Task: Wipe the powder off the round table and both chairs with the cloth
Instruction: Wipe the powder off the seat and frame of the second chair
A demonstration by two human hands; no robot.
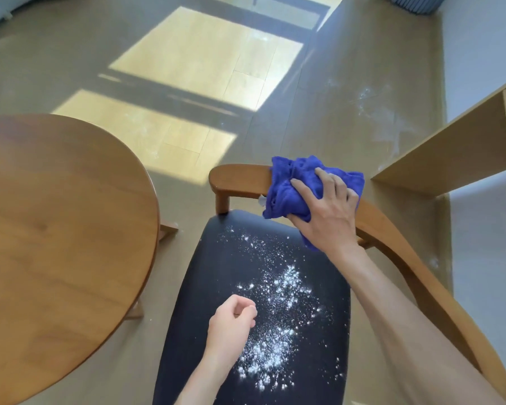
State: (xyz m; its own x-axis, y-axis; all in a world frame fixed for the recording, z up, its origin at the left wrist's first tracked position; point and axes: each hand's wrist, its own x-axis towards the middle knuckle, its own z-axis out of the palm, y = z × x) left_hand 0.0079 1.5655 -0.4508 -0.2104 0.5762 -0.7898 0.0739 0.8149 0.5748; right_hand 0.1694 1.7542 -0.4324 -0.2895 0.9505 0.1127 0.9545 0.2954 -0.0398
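Blue microfibre cloth [297, 187]: bunched, gripped by the right hand [326, 210] and pressed onto the curved wooden backrest [240, 178] of the chair. Left hand [231, 324]: loosely curled, nothing held, above the dark seat [216, 287]. White powder [278, 311]: scattered across the seat. Round wooden table [59, 238]: just left of the chair.

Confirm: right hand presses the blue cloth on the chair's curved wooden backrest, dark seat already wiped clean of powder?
Not quite. In the head view the right hand does press the blue cloth on the curved wooden backrest, but the dark seat still carries scattered white powder.
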